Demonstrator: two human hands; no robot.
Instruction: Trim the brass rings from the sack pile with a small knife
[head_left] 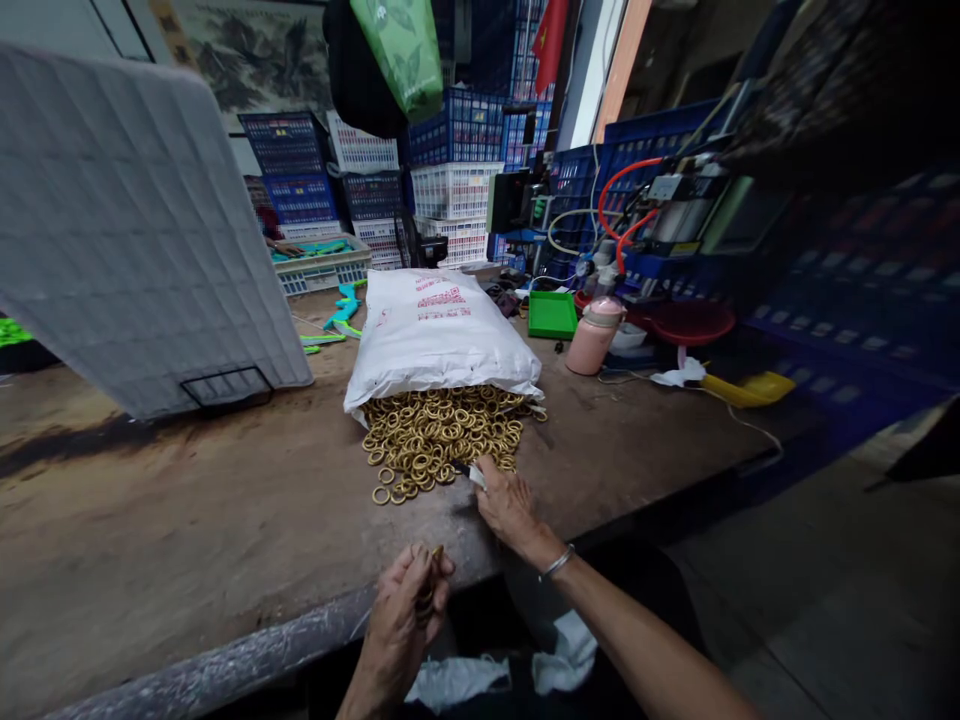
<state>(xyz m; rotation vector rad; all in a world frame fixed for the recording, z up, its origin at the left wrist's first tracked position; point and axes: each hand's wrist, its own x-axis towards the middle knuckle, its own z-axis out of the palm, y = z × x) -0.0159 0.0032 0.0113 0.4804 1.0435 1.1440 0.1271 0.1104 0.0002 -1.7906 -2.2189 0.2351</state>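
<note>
A white sack [435, 335] lies on the worn wooden bench [187, 530], and a heap of brass rings [439, 430] spills from its open end. My left hand [405, 610] is at the bench's front edge, curled round a stack of brass rings [429, 590]. My right hand [506, 505] rests on the bench at the near edge of the heap, fingers closed on a thin dark rod with a pale wrapped end [472, 472] that points into the rings. A metal bangle [556, 563] circles that wrist.
A grey quilted panel [127, 220] leans at the left. A pink bottle [595, 335], a green tray [552, 315] and a red bowl [686, 320] stand behind the sack. Blue and white crates [450, 160] are stacked at the back. White cloth [510, 665] lies in my lap.
</note>
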